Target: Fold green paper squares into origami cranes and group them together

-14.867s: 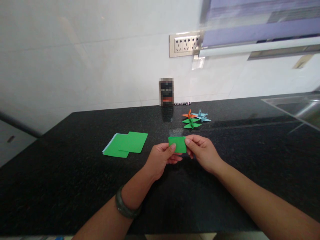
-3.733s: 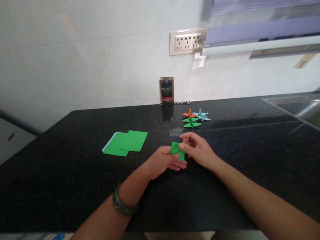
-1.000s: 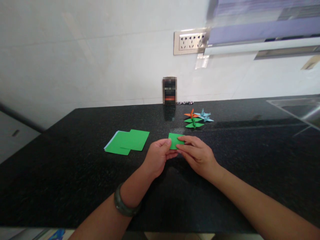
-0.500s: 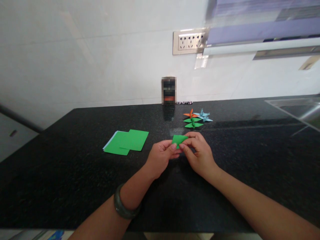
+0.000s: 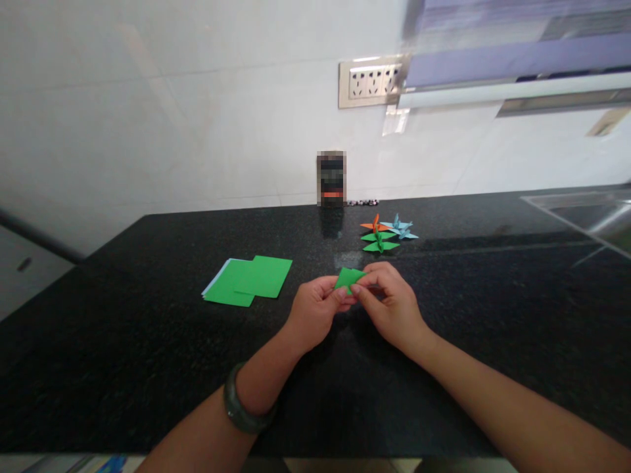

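I have my left hand (image 5: 315, 309) curled nearly closed, thumb and fingertips pinching the near left edge of a small folded piece of green paper (image 5: 350, 277), and my right hand (image 5: 389, 305) is curled the same way, its thumb and forefinger nipping the paper's right side, so the two hands meet at the piece with their fingertips almost touching. The paper is held between them, just above the polished black speckled stone countertop (image 5: 148, 341), near its middle, with one pointed flap showing above my fingers. A dark green bangle (image 5: 239, 407) sits on my left wrist. Off to the left of the hands, well apart from them, a loose stack of flat green paper sheets (image 5: 249, 281) lies on the counter with a pale sheet edge peeking out beneath. Beyond the hands, towards the wall, three finished folded paper figures sit close together: an orange one (image 5: 373, 225), a light blue one (image 5: 401, 228) and a green one (image 5: 378, 243) nearest to me. Behind them a small dark upright object (image 5: 331, 179), blurred out, stands against the white tiled wall (image 5: 148, 131), a metal-framed socket strip (image 5: 369, 82) is set above it, and a steel sink (image 5: 586, 213) shows at the far right.
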### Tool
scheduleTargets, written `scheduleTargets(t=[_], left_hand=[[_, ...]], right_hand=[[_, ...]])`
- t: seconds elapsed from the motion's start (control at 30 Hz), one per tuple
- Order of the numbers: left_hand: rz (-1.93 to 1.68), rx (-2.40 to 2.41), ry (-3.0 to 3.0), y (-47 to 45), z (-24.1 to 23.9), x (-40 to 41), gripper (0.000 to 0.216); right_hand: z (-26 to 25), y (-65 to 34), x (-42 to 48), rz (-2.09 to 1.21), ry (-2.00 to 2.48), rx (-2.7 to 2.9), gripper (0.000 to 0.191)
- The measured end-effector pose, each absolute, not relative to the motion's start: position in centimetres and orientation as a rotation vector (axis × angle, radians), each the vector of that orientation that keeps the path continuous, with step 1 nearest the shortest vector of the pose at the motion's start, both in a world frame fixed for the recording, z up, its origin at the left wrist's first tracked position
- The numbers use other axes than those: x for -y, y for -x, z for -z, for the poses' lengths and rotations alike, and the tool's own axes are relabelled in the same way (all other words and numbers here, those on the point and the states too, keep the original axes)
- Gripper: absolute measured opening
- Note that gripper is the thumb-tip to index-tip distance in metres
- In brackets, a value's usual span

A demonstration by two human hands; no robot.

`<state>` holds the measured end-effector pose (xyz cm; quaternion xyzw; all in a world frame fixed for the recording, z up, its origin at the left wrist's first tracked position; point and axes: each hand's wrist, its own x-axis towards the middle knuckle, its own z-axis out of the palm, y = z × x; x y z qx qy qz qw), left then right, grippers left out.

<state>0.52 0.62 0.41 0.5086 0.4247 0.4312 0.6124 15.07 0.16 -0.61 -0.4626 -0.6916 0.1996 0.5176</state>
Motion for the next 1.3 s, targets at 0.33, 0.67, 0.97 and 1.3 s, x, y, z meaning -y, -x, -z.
scheduleTargets(t=[0.33, 0.67, 0.97, 1.3], left_hand=[[-1.065, -1.142, -1.315, 0.5, -0.7, -1.4, 0.014], [-1.117, -0.769, -0.958, 0.1, 0.1, -1.2, 0.021], [-1.042, -0.863, -0.949, -0.1, -0.5, -0.8, 0.024], [-0.961, -0.824, -0.884, 0.1, -0.5, -0.9, 0.023]], right_hand=[[0.7, -15.5, -0.7, -1.137, 1.088, 1.525, 0.034], [0.5, -14.1, 0.3, -1.280, 1.027, 1.231, 0.020], [0.5, -14.9, 0.2, -0.466, 1.050, 1.664, 0.017], [0.6, -16.2, -0.1, 0.008, 0.891, 2.009, 0.025]])
